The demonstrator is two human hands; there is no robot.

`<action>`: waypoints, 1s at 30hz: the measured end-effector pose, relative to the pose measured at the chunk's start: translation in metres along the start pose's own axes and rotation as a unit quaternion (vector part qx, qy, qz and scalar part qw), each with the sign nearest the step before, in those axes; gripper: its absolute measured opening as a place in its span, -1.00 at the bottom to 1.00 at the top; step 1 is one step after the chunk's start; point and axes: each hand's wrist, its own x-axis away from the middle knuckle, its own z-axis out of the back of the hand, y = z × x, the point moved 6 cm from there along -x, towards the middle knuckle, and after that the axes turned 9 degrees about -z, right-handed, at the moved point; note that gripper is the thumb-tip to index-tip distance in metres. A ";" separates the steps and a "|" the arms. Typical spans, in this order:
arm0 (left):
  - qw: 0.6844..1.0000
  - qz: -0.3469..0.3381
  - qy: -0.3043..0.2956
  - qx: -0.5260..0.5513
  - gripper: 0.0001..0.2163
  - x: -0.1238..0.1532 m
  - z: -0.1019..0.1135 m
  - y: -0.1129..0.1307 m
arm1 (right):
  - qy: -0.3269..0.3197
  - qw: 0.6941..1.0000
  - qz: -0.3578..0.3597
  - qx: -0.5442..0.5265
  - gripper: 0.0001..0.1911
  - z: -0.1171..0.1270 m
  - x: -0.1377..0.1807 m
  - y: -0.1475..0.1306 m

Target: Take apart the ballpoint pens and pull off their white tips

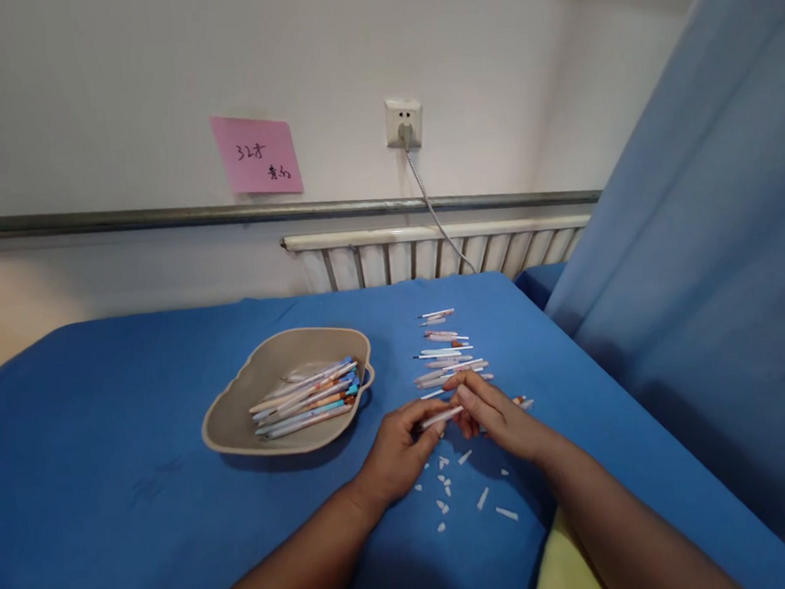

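My left hand (400,448) is closed around a slim white pen barrel (443,417), which slants slightly up to the right. At the barrel's right end, the bent fingers of my right hand (497,415) pinch it; the tip there is hidden. Just beyond my hands, pens and pen parts (448,363) lie in a loose column on the blue cloth. Small white cone-shaped pieces (443,483) and a few longer white tapered pieces (483,497) are scattered on the near side of my hands. More pen parts (524,402) show partly behind my right hand.
To the left stands a beige basin (236,395) with several pens (309,398) in it. A blue cloth (145,536) covers the table. A wall, a metal rail (186,216) and a plugged-in socket (404,124) are behind. On the right hangs a blue curtain (715,211).
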 end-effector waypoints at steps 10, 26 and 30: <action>0.991 -0.055 -0.096 -0.072 -0.72 0.000 -0.016 0.017 | -0.006 0.998 -0.004 0.061 -0.51 -0.004 0.001 0.008; 0.983 0.132 0.066 0.112 -0.70 -0.002 0.002 -0.031 | 0.052 0.971 -0.102 0.209 -0.92 0.058 0.002 0.037; 0.981 0.136 0.073 0.120 -0.71 -0.003 0.003 -0.031 | 0.040 0.951 -0.105 0.289 -0.91 0.048 0.004 0.031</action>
